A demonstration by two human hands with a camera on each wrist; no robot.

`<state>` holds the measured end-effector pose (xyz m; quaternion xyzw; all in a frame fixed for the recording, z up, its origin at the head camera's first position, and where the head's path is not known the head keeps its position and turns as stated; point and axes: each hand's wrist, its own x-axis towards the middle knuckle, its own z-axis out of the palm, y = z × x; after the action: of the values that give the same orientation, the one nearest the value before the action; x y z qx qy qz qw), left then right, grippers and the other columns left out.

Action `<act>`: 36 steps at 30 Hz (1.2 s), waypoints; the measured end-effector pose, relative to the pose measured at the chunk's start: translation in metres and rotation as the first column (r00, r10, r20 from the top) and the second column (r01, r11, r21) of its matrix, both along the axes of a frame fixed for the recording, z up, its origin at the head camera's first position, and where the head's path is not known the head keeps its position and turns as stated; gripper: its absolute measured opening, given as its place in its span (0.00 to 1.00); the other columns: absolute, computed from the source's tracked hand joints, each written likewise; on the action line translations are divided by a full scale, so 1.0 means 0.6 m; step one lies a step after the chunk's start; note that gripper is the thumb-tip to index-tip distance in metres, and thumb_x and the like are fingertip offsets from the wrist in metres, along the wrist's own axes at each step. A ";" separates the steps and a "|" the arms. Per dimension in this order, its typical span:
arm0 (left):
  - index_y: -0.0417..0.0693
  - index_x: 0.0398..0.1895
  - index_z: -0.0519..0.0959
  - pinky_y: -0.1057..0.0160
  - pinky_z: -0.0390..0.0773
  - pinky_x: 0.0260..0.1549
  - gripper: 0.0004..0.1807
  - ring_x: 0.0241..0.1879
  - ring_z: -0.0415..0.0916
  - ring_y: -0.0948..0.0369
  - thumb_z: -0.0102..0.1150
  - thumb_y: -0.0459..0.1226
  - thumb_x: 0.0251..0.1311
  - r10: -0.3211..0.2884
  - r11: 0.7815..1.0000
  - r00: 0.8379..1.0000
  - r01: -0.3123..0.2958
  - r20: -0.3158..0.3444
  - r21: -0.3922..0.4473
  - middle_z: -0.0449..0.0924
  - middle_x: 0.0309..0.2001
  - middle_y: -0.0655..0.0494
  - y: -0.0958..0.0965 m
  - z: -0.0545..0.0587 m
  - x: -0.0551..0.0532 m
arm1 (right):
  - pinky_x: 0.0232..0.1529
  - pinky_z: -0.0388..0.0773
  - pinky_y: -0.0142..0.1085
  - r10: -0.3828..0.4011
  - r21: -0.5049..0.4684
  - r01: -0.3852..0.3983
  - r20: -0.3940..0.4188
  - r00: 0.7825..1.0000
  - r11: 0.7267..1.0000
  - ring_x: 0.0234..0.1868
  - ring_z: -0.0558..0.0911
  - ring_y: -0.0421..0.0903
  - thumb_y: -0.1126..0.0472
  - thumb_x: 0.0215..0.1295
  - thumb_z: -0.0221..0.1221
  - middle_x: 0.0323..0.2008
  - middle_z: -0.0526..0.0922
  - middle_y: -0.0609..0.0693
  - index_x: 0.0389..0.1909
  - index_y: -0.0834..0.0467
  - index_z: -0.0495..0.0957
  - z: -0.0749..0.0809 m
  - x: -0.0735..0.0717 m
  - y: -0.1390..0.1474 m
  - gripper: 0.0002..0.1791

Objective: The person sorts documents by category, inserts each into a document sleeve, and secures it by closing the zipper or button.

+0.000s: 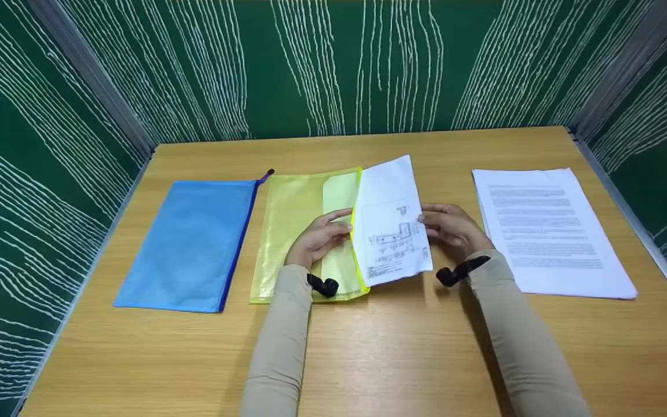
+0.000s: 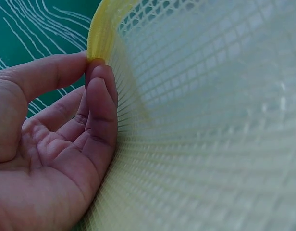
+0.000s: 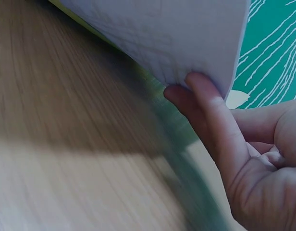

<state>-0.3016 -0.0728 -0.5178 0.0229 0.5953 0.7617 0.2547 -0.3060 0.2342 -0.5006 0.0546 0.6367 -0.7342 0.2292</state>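
Note:
A yellow mesh zip pouch [image 1: 290, 220] lies mid-table with its right-hand side open. My left hand [image 1: 322, 236] pinches the yellow zip edge [image 2: 101, 41] between thumb and fingers, lifting it in the left wrist view. Sheets of white paper [image 1: 388, 191], printed with line drawings, stick out of that opening, tilted up from the table. At their right edge my right hand [image 1: 455, 229] grips them; in the right wrist view its fingers [image 3: 210, 108] lie against the sheets. The sheets' left part shows pale through the mesh.
A blue zip pouch [image 1: 189, 243] with a dark blue zip lies flat on the left. To the right rests a stack of printed sheets [image 1: 548, 226], close to my right wrist. Green panels [image 1: 345, 69] with white lines surround the wooden table [image 1: 380, 353] at the back and sides.

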 end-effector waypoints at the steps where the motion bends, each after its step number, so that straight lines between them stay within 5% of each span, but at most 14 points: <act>1: 0.47 0.68 0.67 0.69 0.74 0.31 0.28 0.29 0.75 0.63 0.55 0.28 0.63 0.003 1.000 1.000 -0.003 0.001 0.002 0.79 0.28 0.56 0.000 0.000 0.000 | 0.40 0.81 0.27 -0.005 0.010 0.005 0.002 1.000 1.000 0.36 0.85 0.38 0.70 0.68 0.53 0.35 0.85 0.45 0.71 0.69 0.54 0.000 0.000 -0.002 0.32; 14: 0.45 0.68 0.66 0.69 0.74 0.32 0.29 0.30 0.75 0.63 0.54 0.27 0.62 0.019 1.000 1.000 -0.019 0.000 0.008 0.80 0.36 0.52 0.007 0.003 0.000 | 0.44 0.82 0.30 0.005 0.028 -0.005 0.010 1.000 1.000 0.39 0.85 0.40 0.72 0.68 0.51 0.37 0.84 0.47 0.72 0.68 0.53 -0.005 -0.003 -0.029 0.32; 36: 0.46 0.68 0.67 0.69 0.73 0.30 0.28 0.29 0.76 0.64 0.53 0.26 0.63 0.023 0.999 1.000 -0.023 -0.001 0.031 0.81 0.33 0.53 0.006 -0.001 -0.001 | 0.42 0.83 0.32 -0.017 0.008 0.017 0.015 1.000 1.000 0.39 0.85 0.43 0.72 0.67 0.53 0.41 0.83 0.51 0.68 0.67 0.61 -0.009 -0.008 -0.069 0.29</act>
<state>-0.3020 -0.0694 -0.5185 0.0205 0.5840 0.7736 0.2452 -0.3106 0.1928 -0.5062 0.0666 0.6375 -0.7330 0.2275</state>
